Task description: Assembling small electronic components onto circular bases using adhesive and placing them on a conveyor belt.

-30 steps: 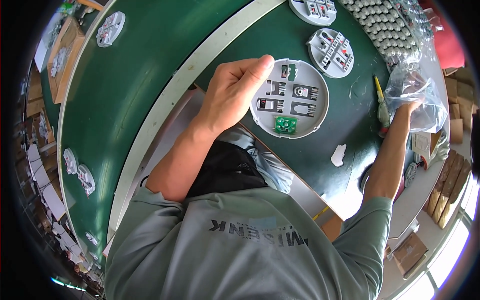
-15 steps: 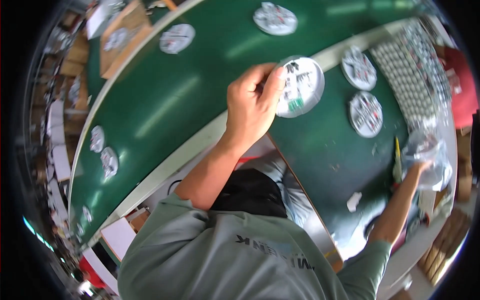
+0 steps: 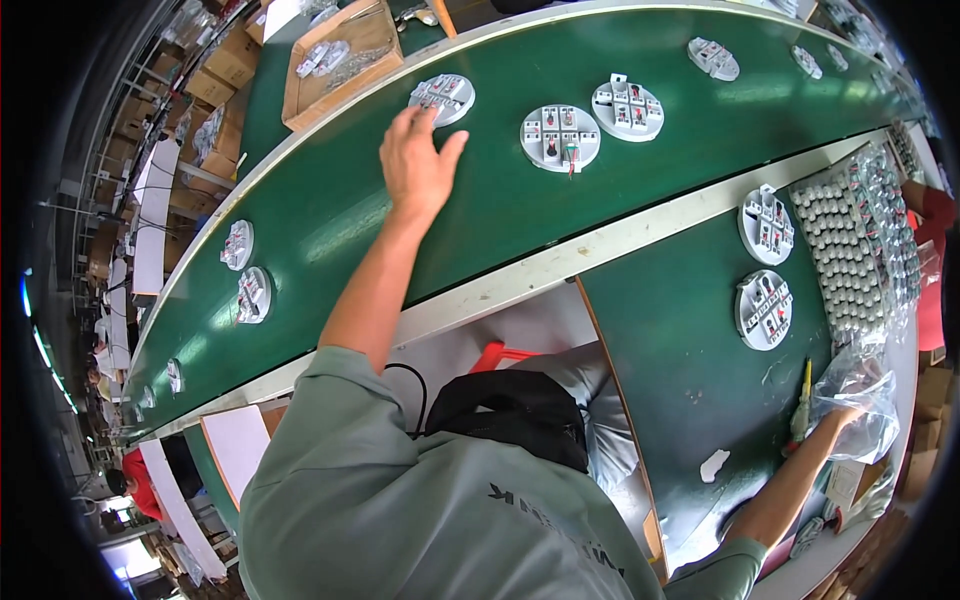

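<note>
My left hand point(image 3: 415, 170) is stretched over the green belt point(image 3: 330, 215), thumb apart from the fingers. Its fingertips reach the near edge of a round white fixture base point(image 3: 450, 97) and overlap it; no grip shows. To its right lie two more round bases, one carrying a small green part point(image 3: 560, 138), the other a base point(image 3: 628, 108) with a raised tab. Over at the right, my right hand point(image 3: 848, 413) is at a clear plastic bag point(image 3: 862, 395), whose film hides the fingers. Two similar bases, one nearer point(image 3: 764, 310) and one farther point(image 3: 767, 225), rest on the side table.
Trays of small white parts point(image 3: 845, 235) stand at the table's right. A yellow-tipped tool point(image 3: 803, 405) and a white scrap point(image 3: 714, 466) lie nearer. A pale rail point(image 3: 520, 260) divides belt and table. Beyond the belt is a cardboard box point(image 3: 340, 60). More bases dot the belt.
The round base that my left hand held up is out of that hand, which has moved left and away over the belt. My right hand stays at the bag. The whole view has shifted.
</note>
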{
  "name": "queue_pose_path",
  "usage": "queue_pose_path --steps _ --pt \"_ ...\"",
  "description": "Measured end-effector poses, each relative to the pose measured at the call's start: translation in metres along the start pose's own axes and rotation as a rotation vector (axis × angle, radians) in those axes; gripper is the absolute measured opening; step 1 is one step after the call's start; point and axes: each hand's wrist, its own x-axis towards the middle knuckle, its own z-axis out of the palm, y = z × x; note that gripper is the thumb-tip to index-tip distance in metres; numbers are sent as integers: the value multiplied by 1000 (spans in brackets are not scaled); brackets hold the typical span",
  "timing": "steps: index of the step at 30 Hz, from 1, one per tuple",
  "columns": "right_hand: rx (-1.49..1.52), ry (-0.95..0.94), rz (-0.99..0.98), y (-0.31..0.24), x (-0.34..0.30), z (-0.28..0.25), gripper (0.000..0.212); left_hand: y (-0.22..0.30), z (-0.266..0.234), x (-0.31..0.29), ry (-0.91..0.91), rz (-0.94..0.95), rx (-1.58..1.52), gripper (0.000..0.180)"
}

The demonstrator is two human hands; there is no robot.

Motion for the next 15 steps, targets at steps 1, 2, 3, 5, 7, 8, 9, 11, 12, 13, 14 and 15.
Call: queue_pose_path --steps 1,2,3,5,7,8,9,11,12,13,14,15 --pt "10 1 4 9 2 -1 33 -10 2 2 -1 1 -1 38" --pt "19 2 9 17 4 -1 34 -17 4 3 -38 -20 -52 39" --pt "28 2 15 25 5 0 36 -23 6 4 -75 -40 -104 39" --pt "137 -14 56 30 6 8 35 -27 6 6 -117 -60 -143 39" --pt "346 -31 131 36 10 14 34 -29 8 9 -108 -50 -121 39" --pt "344 -35 134 39 13 14 34 -30 11 10 -103 -46 -113 38" --pt "421 -49 172 46 17 11 34 -31 15 11 -108 -46 -118 38" --pt "570 -75 247 58 25 -1 36 -31 26 11 -117 -88 -139 37" --pt "582 -88 255 48 22 8 36 -34 23 12 -118 -107 -123 36" --pt "560 -93 299 38 19 12 35 -39 23 13 -120 -107 -106 36" --pt "539 -100 341 22 16 17 34 -47 21 14 -87 -61 -65 35" --pt "505 -93 378 18 17 15 34 -52 26 16 -55 -14 -44 34"
